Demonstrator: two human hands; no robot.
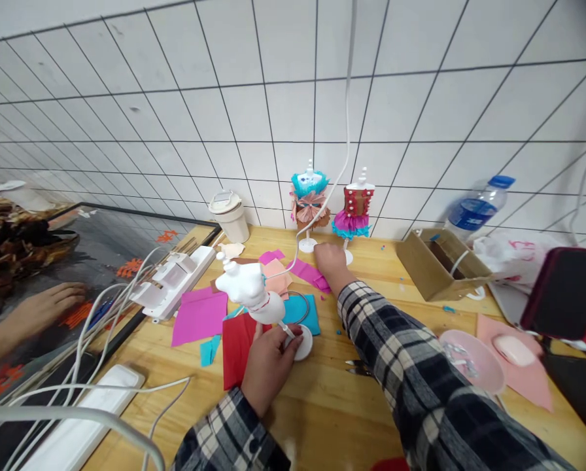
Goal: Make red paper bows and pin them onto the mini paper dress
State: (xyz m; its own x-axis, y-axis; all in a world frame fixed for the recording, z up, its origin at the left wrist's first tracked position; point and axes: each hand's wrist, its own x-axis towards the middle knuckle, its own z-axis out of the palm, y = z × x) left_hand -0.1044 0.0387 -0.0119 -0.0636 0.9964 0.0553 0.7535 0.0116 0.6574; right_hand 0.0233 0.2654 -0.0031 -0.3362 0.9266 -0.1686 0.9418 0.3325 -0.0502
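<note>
My left hand (268,366) is closed around the stand of a small white dress form (244,288), which leans to the left with its round base lifted to the right. A red crepe paper sheet (235,363) lies beneath that hand. My right hand (333,265) reaches to the back of the table, fingers curled down beside the base of a miniature dress form in a red top and magenta skirt (352,216); what its fingertips hold, if anything, is hidden. Left of it stands another dress form with turquoise and brown ruffles (310,199).
Magenta (199,317) and turquoise paper (310,314) lie around. A white cable hangs across the middle. Power strips (175,281) and a white cup (229,216) are left; a cardboard box (435,265), pink dish (472,360) and phone (562,294) are right. Another person's hand (52,307) rests far left.
</note>
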